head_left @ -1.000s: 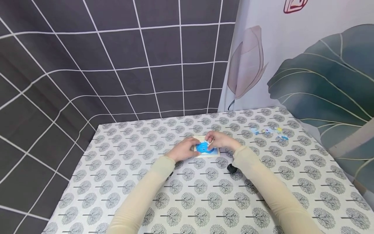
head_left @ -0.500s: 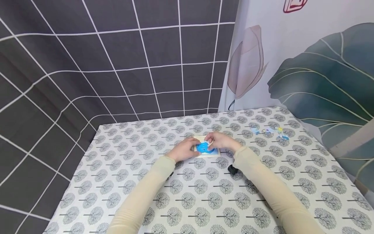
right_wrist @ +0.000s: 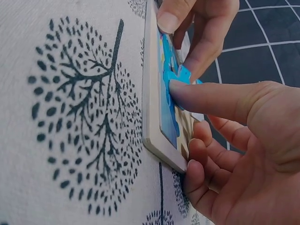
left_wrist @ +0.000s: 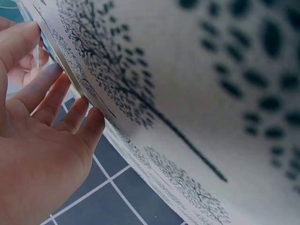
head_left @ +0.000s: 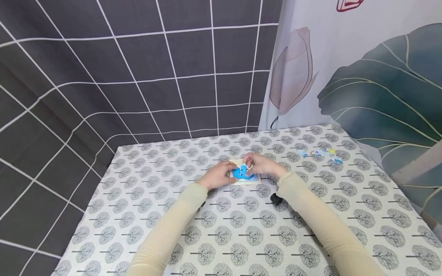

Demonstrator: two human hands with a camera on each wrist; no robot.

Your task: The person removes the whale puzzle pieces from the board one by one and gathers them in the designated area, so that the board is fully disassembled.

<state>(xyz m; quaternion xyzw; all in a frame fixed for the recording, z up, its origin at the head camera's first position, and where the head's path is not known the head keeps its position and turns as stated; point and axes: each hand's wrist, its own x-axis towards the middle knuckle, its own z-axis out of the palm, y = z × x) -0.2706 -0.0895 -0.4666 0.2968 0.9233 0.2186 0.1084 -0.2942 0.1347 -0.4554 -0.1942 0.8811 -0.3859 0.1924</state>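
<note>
A small puzzle board [right_wrist: 151,112] with a cream wooden frame and a blue picture lies on the tree-print cloth, between both hands. My right hand [head_left: 261,165] pinches a blue puzzle piece [right_wrist: 182,75] between thumb and fingers; the piece stands tilted over the picture. The right hand's lower fingers touch the frame's edge in the right wrist view. My left hand [head_left: 217,175] rests at the board's left side, its thumb pressing the near part and its other fingers spread along the far part. In the left wrist view, left fingertips [left_wrist: 96,115] lie against the board's edge.
Several loose puzzle pieces [head_left: 315,153], blue, white and yellow, lie on the patterned tablecloth [head_left: 222,235] at the back right. A black object [head_left: 276,199] shows beneath the right wrist. A dark grid curtain [head_left: 193,92] and a flower-print curtain [head_left: 293,76] hang behind the table.
The blue puzzle piece in my right hand has tipped up from lying flatter over the picture. The right hand has shifted very slightly; the left hand stays in place.
</note>
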